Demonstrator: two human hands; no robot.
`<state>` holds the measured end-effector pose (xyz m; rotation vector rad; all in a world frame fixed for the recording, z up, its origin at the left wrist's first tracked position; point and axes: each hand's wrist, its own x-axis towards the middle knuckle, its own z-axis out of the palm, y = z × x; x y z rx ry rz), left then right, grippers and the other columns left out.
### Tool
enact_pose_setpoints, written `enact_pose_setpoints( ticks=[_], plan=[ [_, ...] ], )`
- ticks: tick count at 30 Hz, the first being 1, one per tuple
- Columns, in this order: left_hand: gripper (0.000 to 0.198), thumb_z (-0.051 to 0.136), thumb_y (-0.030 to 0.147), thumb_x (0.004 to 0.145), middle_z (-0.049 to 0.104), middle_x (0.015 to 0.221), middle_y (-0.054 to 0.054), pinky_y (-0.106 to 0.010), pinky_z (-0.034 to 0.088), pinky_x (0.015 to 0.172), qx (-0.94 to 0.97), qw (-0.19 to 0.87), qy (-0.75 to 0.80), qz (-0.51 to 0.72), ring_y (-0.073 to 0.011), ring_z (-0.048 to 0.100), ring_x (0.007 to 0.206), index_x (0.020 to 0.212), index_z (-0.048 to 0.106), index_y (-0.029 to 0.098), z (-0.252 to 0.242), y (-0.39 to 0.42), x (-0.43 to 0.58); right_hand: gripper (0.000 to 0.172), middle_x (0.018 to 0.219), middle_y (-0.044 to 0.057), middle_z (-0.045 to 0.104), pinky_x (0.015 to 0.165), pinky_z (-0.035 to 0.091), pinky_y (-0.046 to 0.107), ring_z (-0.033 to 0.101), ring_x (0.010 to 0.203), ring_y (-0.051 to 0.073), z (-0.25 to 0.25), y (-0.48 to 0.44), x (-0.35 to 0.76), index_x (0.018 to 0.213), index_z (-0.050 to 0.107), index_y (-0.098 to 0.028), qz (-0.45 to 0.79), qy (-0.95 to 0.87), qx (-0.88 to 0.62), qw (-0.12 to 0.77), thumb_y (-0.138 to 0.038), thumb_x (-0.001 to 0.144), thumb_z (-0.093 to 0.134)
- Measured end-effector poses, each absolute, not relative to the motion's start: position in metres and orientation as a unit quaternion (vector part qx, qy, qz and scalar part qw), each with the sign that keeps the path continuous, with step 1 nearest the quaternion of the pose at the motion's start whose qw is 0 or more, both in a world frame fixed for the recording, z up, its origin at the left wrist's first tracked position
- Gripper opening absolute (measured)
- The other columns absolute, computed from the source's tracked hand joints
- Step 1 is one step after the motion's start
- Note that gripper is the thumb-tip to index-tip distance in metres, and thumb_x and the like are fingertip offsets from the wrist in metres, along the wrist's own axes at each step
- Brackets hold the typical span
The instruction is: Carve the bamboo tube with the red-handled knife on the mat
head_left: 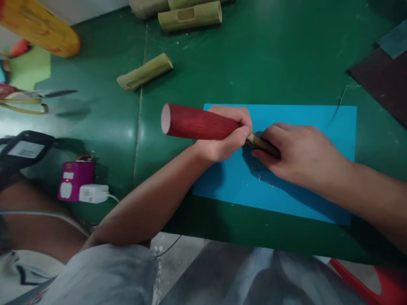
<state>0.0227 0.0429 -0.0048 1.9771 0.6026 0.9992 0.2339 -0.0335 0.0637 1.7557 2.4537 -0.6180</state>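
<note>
Red wooden handle [197,123] juts left from L hand [227,133], fingers closed round it, forearm slanting up from lower L. Narrow bamboo piece [265,146] btwn hands, over blue sheet [333,131], gripped in R hand's [299,148] curled fingers, back of hand up, forearm in from R.

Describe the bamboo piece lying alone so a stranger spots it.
On the green table, find the red handle in the left hand. Beyond it, to the left, a short greenish bamboo piece lies slantwise across the table's seam. It lies apart, unlike the grouped bamboo tubes farther back.
</note>
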Motion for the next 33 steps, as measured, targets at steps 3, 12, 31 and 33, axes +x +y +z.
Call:
enact_pose_setpoints(
  ticks=[3,12,31,33],
  plan=[
    [0.046,0.069,0.055,0.109,0.069,0.072,-0.001,-0.034,0.050,0.064,0.769,0.406,0.231,0.438,-0.0166,0.067,0.067,0.074,0.063,0.025,-0.001,0.041,0.028,0.025,0.101,0.011,0.082,0.067,0.030,0.037,0.066,0.079,0.026,0.062,-0.034,0.234,0.114,0.081,-0.022,-0.193,0.796,0.573,0.026,-0.039,0.109,0.062],
    [0.027,0.072,0.028,0.103,0.065,0.070,0.003,-0.031,0.048,0.063,0.792,0.392,0.220,0.413,-0.0134,0.064,0.065,0.077,0.066,0.024,0.019,0.036,0.032,0.025,0.098,0.012,0.081,0.066,0.029,0.037,0.065,0.077,0.025,0.058,-0.036,0.235,0.112,0.080,-0.022,-0.180,0.806,0.564,-0.006,-0.037,0.108,0.061],
    [0.037,0.067,0.046,0.107,0.068,0.073,-0.001,-0.034,0.051,0.066,0.790,0.378,0.254,0.411,-0.0177,0.069,0.070,0.076,0.063,0.025,0.009,0.038,0.031,0.026,0.095,0.010,0.079,0.065,0.029,0.037,0.065,0.076,0.025,0.059,-0.033,0.238,0.112,0.079,-0.023,-0.196,0.799,0.569,0.002,-0.043,0.108,0.062],
    [0.037,0.067,0.048,0.106,0.065,0.070,0.000,-0.035,0.051,0.064,0.790,0.371,0.257,0.415,-0.0182,0.068,0.068,0.076,0.062,0.026,0.011,0.038,0.032,0.027,0.095,0.011,0.079,0.065,0.029,0.037,0.065,0.076,0.025,0.059,-0.033,0.238,0.112,0.079,-0.023,-0.197,0.798,0.570,0.004,-0.042,0.108,0.061]
  ],
)
